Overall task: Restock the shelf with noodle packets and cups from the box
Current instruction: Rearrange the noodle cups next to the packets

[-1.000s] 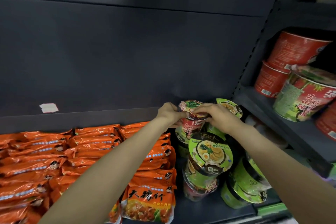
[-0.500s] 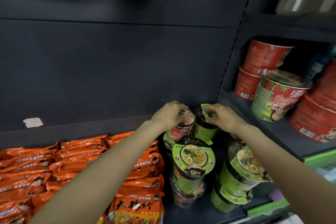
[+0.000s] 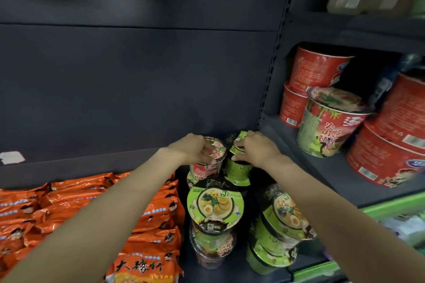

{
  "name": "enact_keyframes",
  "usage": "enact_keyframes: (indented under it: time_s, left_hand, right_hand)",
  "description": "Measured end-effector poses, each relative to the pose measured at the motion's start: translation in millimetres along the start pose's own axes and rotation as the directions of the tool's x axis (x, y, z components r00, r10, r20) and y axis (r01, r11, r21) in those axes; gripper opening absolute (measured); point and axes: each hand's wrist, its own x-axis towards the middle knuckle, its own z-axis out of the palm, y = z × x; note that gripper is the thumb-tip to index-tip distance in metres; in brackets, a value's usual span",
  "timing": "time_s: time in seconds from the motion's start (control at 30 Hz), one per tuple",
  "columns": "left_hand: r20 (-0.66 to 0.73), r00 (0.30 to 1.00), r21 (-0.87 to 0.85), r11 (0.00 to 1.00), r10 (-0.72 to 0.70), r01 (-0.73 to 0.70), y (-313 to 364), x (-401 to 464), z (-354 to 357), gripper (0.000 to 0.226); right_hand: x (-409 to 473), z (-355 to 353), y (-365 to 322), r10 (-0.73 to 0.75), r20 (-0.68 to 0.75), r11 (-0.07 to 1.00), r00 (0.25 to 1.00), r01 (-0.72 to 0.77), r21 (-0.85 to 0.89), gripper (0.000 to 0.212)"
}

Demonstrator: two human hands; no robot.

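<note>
The left hand [image 3: 194,149] grips the red cup [image 3: 208,163], and the right hand [image 3: 254,148] grips the green cup [image 3: 238,169] at its 3 o'clock. They are being seated at the shelf's back; next, let go gently.

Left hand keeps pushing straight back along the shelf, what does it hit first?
Probably the dark back panel: the left hand grips the red cup at the back of the stack. Depth behind is unclear.

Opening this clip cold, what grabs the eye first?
Both hands at the shelf's back: the left hand grips a red noodle cup, the right hand a green noodle cup, both on stacked cups. Orange noodle packets fill the left; big red bowls sit right.
</note>
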Motion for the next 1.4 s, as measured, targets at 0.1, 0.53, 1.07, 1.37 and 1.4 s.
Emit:
enact_keyframes:
  time_s: [0.1, 0.53, 1.07, 1.37, 1.4]
  left_hand:
    - [-0.015, 1.0, 0.004, 1.0, -0.024, 0.024, 1, 0, 0, 0.051]
    - [-0.026, 0.998, -0.023, 0.998, -0.06, 0.06, 6, -2, 1, 0.049]
    - [-0.051, 0.995, -0.064, 0.995, -0.081, 0.078, 12, -11, 5, 0.052]
    - [-0.058, 0.996, -0.089, 0.994, -0.074, 0.069, 11, -11, 6, 0.051]
    - [-0.057, 0.996, -0.089, 0.994, -0.073, 0.068, 12, -11, 7, 0.052]
  right_hand:
    - [4, -5, 11, -0.053, 0.127, 0.998, 0.99, 0.048, 0.046, 0.069]
    - [-3, -4, 11, -0.019, 0.028, 0.998, 0.999, 0.021, -0.058, 0.033]
    - [-12, -5, 11, -0.012, 0.009, 0.995, 1.0, 0.012, -0.104, 0.051]
    - [-12, -3, 4, 0.029, -0.058, 0.992, 0.998, -0.035, -0.119, 0.042]
    - [-12, -5, 5, 0.023, -0.031, 0.994, 0.999, -0.026, -0.11, 0.043]
